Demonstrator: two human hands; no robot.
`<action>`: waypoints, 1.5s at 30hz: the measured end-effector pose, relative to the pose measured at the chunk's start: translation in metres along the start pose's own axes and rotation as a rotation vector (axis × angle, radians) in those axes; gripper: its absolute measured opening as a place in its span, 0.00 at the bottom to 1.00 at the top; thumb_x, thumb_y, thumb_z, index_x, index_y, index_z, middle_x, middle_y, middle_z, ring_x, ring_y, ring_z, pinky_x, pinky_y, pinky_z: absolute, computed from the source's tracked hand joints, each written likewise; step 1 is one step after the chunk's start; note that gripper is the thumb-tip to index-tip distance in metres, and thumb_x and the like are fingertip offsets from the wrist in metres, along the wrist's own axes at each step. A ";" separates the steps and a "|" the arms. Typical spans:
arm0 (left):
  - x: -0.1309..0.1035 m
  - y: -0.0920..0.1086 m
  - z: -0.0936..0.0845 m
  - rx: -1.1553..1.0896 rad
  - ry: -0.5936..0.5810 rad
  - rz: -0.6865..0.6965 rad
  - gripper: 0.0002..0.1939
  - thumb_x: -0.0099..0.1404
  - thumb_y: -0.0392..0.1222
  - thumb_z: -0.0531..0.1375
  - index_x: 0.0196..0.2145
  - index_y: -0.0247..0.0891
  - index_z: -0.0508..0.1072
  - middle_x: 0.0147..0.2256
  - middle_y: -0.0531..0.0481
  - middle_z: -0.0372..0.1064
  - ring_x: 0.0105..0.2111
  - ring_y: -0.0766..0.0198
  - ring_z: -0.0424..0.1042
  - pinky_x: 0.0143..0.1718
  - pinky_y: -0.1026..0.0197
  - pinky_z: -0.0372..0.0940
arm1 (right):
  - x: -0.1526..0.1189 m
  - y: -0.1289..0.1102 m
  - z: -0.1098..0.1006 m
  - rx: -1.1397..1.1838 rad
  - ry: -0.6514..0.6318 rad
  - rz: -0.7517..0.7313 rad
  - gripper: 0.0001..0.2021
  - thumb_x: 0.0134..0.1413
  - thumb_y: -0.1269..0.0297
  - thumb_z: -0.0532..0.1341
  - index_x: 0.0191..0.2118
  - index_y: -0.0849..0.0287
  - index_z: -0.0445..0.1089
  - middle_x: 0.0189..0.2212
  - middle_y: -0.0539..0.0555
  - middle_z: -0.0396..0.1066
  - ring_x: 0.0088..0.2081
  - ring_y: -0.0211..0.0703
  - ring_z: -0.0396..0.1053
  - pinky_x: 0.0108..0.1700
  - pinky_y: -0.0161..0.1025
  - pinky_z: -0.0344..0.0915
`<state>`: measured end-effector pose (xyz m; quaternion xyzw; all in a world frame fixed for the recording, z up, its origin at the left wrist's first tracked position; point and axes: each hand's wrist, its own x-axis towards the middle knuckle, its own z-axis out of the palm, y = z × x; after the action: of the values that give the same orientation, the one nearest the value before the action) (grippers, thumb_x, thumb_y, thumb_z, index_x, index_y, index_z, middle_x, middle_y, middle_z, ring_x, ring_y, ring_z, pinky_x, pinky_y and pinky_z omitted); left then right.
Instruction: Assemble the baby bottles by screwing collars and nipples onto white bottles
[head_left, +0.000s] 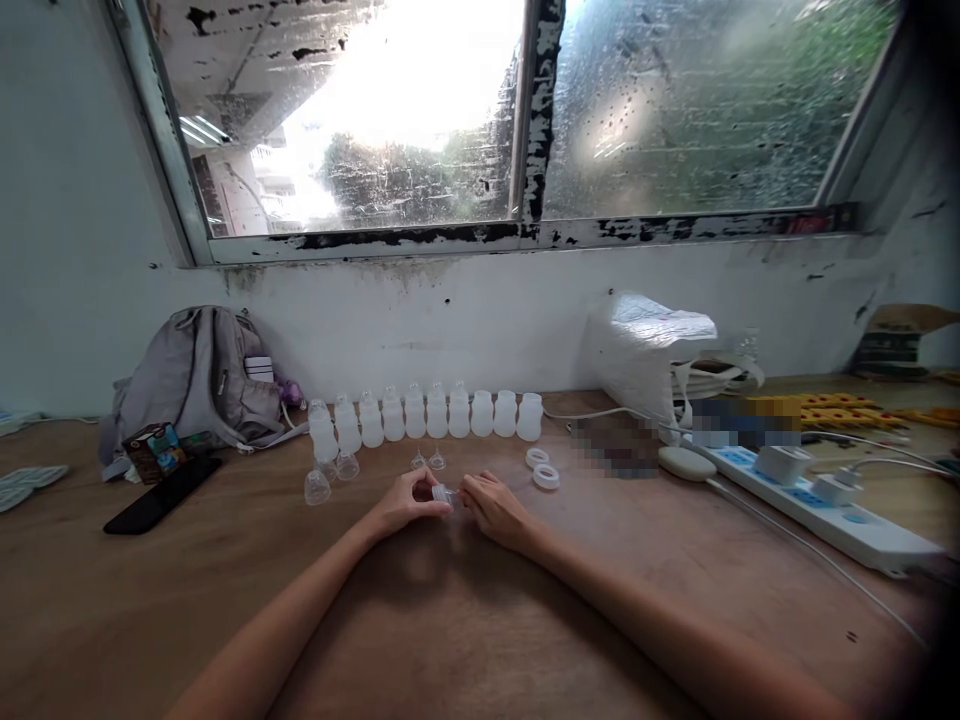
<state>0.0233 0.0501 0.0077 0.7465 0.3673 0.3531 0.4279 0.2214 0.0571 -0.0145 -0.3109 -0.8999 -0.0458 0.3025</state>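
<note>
My left hand (pixel 405 503) is closed around a white bottle collar (pixel 440 493), which lies sideways above the table. From its right side, my right hand (pixel 491 510) pinches the tip of what looks like a clear nipple coming through the collar; the fingers partly hide it. Just beyond my hands stand two loose clear nipples (pixel 437 460). Two white collar rings (pixel 546 478) lie to the right. Behind is a row of frosted baby bottles (pixel 415 418); those on the left have tops on, while three open bottles (pixel 505 415) stand at the right end. Clear dome caps (pixel 317 488) sit front left.
A grey backpack (pixel 199 380), a small carton (pixel 154 452) and a black phone (pixel 163 496) are on the left. To the right are a white power strip (pixel 817 505) with cables, a round white pad (pixel 686 463) and a white bag (pixel 637 360). A wall with a window closes off the back.
</note>
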 end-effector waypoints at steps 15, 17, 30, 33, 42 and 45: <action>0.002 -0.003 -0.019 -0.302 -0.308 -0.165 0.12 0.49 0.43 0.61 0.25 0.35 0.60 0.19 0.56 0.60 0.17 0.73 0.55 0.18 0.69 0.51 | 0.001 -0.017 -0.008 0.157 0.038 0.010 0.12 0.59 0.67 0.43 0.27 0.58 0.58 0.24 0.51 0.66 0.26 0.38 0.60 0.35 0.37 0.55; 0.001 -0.005 -0.019 -0.369 -0.306 -0.186 0.11 0.50 0.42 0.60 0.25 0.35 0.60 0.19 0.56 0.60 0.17 0.74 0.54 0.18 0.69 0.51 | 0.001 -0.018 -0.008 0.166 0.044 0.018 0.12 0.59 0.67 0.44 0.27 0.57 0.58 0.23 0.51 0.65 0.26 0.38 0.60 0.35 0.37 0.55; 0.000 -0.010 -0.018 -0.420 -0.289 -0.230 0.13 0.51 0.42 0.60 0.33 0.33 0.64 0.24 0.53 0.63 0.19 0.73 0.61 0.18 0.70 0.57 | -0.001 -0.020 -0.002 0.223 0.081 0.121 0.10 0.58 0.65 0.47 0.26 0.57 0.59 0.22 0.50 0.65 0.26 0.38 0.61 0.33 0.35 0.57; 0.000 -0.009 -0.019 -0.369 -0.231 -0.216 0.21 0.47 0.40 0.63 0.40 0.37 0.63 0.29 0.52 0.64 0.23 0.71 0.64 0.20 0.70 0.61 | -0.001 -0.016 0.001 0.226 0.105 0.155 0.08 0.56 0.64 0.49 0.28 0.58 0.60 0.22 0.50 0.65 0.26 0.38 0.62 0.32 0.35 0.58; -0.003 -0.008 -0.015 -0.316 -0.158 -0.160 0.25 0.45 0.37 0.65 0.42 0.37 0.65 0.33 0.50 0.64 0.31 0.66 0.65 0.23 0.69 0.63 | -0.001 -0.014 0.006 0.185 0.088 0.189 0.07 0.54 0.63 0.52 0.34 0.58 0.63 0.24 0.50 0.68 0.24 0.37 0.64 0.32 0.35 0.58; -0.003 -0.009 -0.014 -0.305 -0.161 -0.159 0.25 0.44 0.37 0.65 0.41 0.37 0.65 0.34 0.50 0.65 0.32 0.66 0.65 0.23 0.70 0.63 | -0.001 -0.014 0.006 0.151 0.062 0.166 0.08 0.55 0.62 0.52 0.37 0.58 0.63 0.25 0.50 0.69 0.25 0.37 0.65 0.35 0.36 0.58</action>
<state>0.0081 0.0563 0.0047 0.6673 0.3320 0.3090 0.5908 0.2103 0.0469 -0.0188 -0.3593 -0.8620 0.0376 0.3556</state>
